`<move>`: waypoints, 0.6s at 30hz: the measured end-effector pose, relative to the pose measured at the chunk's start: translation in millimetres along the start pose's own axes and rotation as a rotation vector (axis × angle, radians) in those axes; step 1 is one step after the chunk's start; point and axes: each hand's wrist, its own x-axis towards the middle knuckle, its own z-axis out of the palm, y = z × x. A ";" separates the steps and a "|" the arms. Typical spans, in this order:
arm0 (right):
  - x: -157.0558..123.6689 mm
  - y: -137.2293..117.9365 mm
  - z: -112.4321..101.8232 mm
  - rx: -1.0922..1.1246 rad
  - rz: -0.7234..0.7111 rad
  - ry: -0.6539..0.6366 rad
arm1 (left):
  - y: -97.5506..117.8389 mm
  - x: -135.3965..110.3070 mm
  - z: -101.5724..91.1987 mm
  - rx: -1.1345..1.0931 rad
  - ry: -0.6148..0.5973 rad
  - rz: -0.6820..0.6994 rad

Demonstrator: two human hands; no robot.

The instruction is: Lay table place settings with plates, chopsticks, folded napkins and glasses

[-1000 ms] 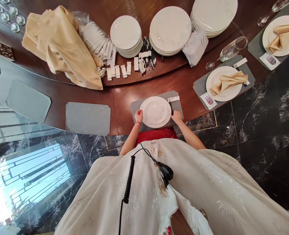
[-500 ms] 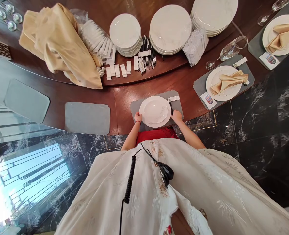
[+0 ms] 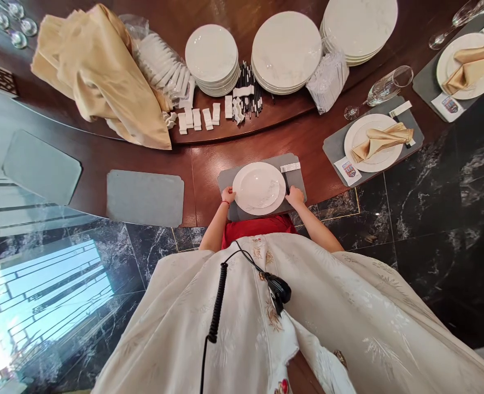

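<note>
The left hand [image 3: 227,195] is on the near left edge of a white plate [image 3: 258,187], and the right hand [image 3: 295,197] is at its near right edge. I cannot tell if either grip is holding the plate tight or only touching it. The plate lies on a gray mat [image 3: 226,186] on a shiny brown wooden desk [image 3: 209,191]. Just to the right of the plate are black chopsticks [image 3: 285,182] on a little white rest [image 3: 290,167]. A red string [image 3: 226,203] goes around the left wrist. Farther right, another plate [image 3: 373,142] has a gold napkin [image 3: 382,141] folded on it, with a tall glass [image 3: 383,90] near it. Across the desk are stacks of white plates [image 3: 286,53] and a big pile of gold cloth [image 3: 98,82]. A bare gray mat [image 3: 145,198] lies to the left.
</note>
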 end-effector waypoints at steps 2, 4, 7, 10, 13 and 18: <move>-0.4 0.0 -5.4 -0.006 0.010 -0.038 | 0.2 -1.7 -1.3 -0.004 -0.008 -0.038; 2.6 -0.9 -15.7 -0.006 0.022 -0.071 | 0.8 -4.0 -2.1 -0.015 -0.006 -0.058; 18.6 -5.9 -45.7 0.026 0.006 -0.035 | 1.3 -9.4 -1.8 -0.026 0.001 -0.069; 51.5 -16.3 -98.9 0.077 -0.027 0.107 | 0.2 -18.9 0.7 -0.025 0.032 -0.064; 96.3 -30.8 -173.1 0.154 -0.057 0.325 | -3.1 -31.7 4.0 -0.012 0.093 -0.021; 169.0 -61.6 -300.3 0.306 -0.218 0.616 | -8.4 -49.4 5.5 -0.031 0.114 0.013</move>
